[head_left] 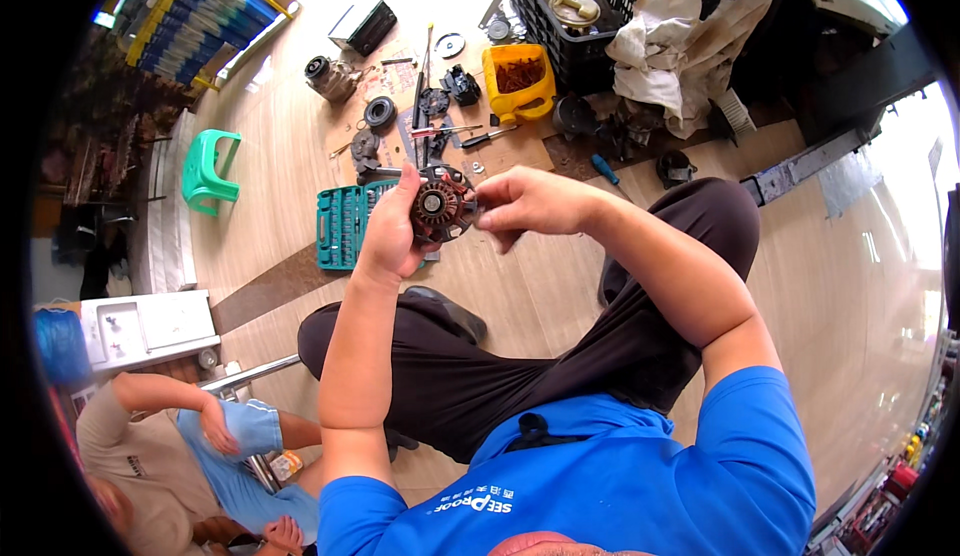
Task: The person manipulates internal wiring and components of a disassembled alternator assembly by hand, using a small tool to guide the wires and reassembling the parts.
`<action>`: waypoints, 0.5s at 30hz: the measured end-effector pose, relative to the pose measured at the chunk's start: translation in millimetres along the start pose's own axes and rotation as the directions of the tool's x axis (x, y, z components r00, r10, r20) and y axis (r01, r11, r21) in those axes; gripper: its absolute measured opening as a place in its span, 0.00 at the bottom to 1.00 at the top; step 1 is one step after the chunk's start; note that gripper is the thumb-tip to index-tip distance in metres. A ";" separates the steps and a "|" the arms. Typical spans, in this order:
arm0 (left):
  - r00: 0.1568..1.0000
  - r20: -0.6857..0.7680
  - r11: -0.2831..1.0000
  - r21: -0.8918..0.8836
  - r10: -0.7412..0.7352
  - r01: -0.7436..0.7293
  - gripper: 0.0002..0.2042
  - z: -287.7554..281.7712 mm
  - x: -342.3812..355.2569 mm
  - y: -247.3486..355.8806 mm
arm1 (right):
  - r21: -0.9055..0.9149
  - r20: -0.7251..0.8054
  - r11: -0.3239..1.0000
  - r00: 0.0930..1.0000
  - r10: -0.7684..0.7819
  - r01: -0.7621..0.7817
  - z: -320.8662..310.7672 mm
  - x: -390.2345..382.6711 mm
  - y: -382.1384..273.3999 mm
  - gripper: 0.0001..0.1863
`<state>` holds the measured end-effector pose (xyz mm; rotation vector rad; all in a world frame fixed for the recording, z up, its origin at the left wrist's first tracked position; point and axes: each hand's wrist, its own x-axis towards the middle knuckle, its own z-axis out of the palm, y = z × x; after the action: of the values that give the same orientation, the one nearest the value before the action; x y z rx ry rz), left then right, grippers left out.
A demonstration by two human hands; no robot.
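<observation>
In front of my knees I hold a round motor part (443, 204) with copper-coloured windings around a central metal hub and a dark outer edge. My left hand (388, 228) wraps it from the left, thumb pointing up along its side. At its right edge the curled fingers of my right hand (533, 202) pinch the rim; their tips are partly hidden. Just beyond and to the left, a teal socket set case (341, 228) lies opened on the floor. Past my hands are a screwdriver (489, 137) and several dark machine parts.
Farther off lie a black pulley (380, 113), a metal motor housing (331, 77) and a yellow container (519, 82) of rusty-brown bits. A black crate (575, 41) stands behind them. At left are a green stool (211, 172) and a seated person (160, 456).
</observation>
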<state>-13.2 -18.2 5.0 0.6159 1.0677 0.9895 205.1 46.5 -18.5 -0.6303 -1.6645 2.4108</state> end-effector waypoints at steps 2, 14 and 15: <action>0.997 -0.063 0.998 0.042 0.042 -0.040 0.26 1.9 -0.6 -0.6 | -0.207 -0.215 0.972 0.974 0.063 -0.109 -1.7 -8.2 -21.0 0.11; 0.962 -0.196 0.958 -0.176 0.191 -0.226 0.26 0.2 7.9 -10.1 | -0.570 0.171 0.816 0.985 0.001 0.098 12.6 -0.7 -0.5 0.13; 0.970 -0.168 0.951 -0.225 0.175 -0.210 0.26 -1.1 10.0 -10.4 | -0.647 0.113 0.760 0.994 0.008 0.068 8.4 3.5 8.5 0.13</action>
<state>-9.0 -13.9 -8.2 0.4582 1.0080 1.3314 199.5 37.3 -24.7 -0.5382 -2.5619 1.8158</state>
